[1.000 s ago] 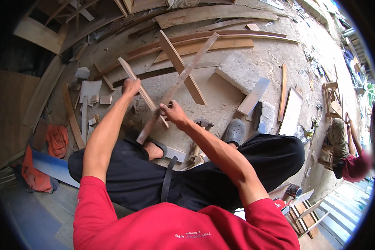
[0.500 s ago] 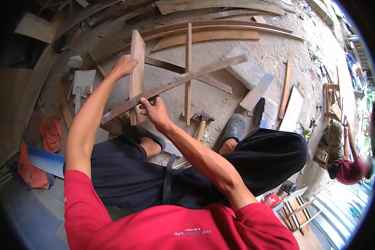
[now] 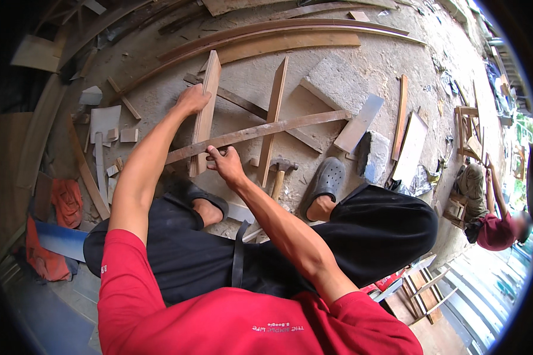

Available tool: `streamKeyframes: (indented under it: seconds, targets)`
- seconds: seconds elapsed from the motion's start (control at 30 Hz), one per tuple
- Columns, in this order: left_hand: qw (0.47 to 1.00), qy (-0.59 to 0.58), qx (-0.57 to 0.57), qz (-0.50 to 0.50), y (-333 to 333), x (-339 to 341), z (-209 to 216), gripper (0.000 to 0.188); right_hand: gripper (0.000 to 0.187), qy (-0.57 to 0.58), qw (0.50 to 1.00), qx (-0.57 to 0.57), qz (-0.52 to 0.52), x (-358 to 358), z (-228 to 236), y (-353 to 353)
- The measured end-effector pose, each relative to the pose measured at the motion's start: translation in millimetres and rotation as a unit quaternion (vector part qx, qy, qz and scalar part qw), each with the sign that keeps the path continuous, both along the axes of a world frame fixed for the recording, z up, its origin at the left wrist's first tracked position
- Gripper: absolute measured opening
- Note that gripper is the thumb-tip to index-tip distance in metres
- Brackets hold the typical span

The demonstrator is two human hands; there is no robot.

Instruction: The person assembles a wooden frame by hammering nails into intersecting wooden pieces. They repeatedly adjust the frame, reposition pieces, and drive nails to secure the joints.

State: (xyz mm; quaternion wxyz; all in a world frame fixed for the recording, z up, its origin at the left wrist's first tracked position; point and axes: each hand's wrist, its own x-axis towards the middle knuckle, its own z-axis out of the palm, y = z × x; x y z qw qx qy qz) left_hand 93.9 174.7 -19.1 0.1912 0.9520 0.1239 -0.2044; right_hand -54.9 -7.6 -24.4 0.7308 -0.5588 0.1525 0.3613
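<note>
My left hand (image 3: 193,100) grips the upper part of a light wooden board (image 3: 205,127) standing on its edge. A long, narrow wooden strip (image 3: 278,126) crosses this board and a second upright board (image 3: 273,118) to its right. My right hand (image 3: 226,166) is closed at the strip's near side, thumb and fingers pinching it beside the left board. A darker wooden strip (image 3: 243,105) runs slantwise behind the two boards. Between my feet, a hammer (image 3: 281,171) with a wooden handle lies close to the second board's lower end.
Long planks (image 3: 290,40) lie across the far floor. A concrete slab (image 3: 331,83), a whitish block (image 3: 373,157) and loose boards (image 3: 410,145) are to the right. Orange cloth (image 3: 67,203) lies at left. Another person (image 3: 496,231) sits working at far right, by a small wooden frame (image 3: 468,133).
My left hand has moved right, and the left board leans more to the right. The second board has also swung from nearly straight to slanted. The right hand stays at the strip, slightly lower.
</note>
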Motion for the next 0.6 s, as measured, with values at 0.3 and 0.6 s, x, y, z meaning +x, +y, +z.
streamKeyframes:
  seconds: [0.3, 0.6]
  targets:
    - [0.995, -0.033, -0.025, 0.087, -3, -12, -35, 0.052, 0.038, -0.034, 0.992, -0.054, 0.109, 12, 3, -47]
    - [0.929, -0.343, -0.029, 0.133, -43, -61, -38, 0.053, 0.066, -0.183, 0.883, -0.419, 0.108, 24, -8, -143]
